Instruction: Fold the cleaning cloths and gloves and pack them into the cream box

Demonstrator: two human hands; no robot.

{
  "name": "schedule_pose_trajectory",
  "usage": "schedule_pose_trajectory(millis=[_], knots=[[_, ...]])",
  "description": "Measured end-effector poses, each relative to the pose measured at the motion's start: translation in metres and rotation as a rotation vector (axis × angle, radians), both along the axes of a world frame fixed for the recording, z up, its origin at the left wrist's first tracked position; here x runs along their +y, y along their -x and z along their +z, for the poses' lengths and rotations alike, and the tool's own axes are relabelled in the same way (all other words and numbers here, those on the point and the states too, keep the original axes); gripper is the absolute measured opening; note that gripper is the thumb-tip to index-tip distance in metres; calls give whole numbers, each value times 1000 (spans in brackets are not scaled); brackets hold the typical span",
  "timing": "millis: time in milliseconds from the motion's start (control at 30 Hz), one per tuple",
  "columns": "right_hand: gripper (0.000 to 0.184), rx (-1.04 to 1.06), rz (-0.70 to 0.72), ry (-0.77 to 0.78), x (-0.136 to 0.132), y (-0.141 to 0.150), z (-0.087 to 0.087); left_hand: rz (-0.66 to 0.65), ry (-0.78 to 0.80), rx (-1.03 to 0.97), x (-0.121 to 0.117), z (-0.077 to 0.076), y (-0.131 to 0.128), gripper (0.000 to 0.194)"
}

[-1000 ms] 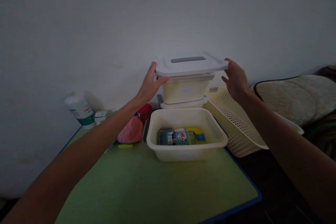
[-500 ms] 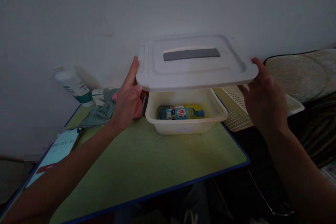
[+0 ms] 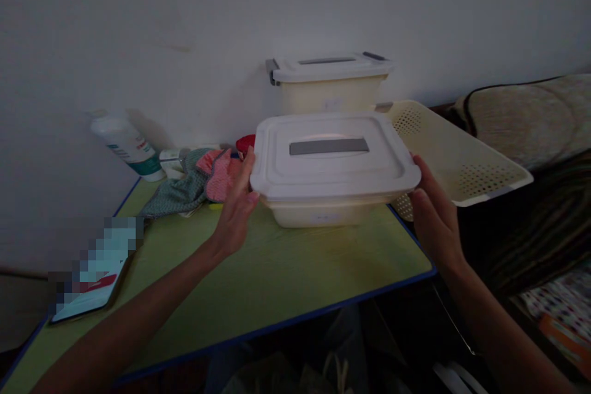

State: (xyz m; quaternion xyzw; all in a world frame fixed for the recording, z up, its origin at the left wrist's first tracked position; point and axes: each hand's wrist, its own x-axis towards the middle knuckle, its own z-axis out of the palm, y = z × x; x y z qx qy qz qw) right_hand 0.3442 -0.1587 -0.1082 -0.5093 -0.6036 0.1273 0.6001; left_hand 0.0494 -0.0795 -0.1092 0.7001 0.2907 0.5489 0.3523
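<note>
A white lid (image 3: pixel 332 157) with a grey handle strip lies on top of the cream storage bin (image 3: pixel 318 214) on the green table (image 3: pixel 258 283). My left hand (image 3: pixel 237 206) grips the lid's left edge, thumb on top. At the lid's right edge my right hand (image 3: pixel 431 215) holds it with fingers curled under the rim. The bottle inside the bin is hidden by the lid. Behind stands a second cream bin (image 3: pixel 330 83) with its own lid and grey clasps.
A perforated cream basket (image 3: pixel 455 157) leans at the right, off the table's edge. Pink and grey cloths (image 3: pixel 198 178), a white bottle (image 3: pixel 124 144) and a phone (image 3: pixel 95 274) lie on the left. The wall is close behind. A cushion (image 3: pixel 521 117) sits at the right.
The lid came off the rear stack, travelled toward me and went down onto the front bin, covering the bottle. Both hands stayed on its edges.
</note>
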Motion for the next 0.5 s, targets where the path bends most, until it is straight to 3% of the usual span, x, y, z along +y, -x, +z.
schedule_pose_trajectory(millis=[500], knots=[[49,-75,-86,96,-3,1,-14,64,60,126,-3,-17,-2,58]])
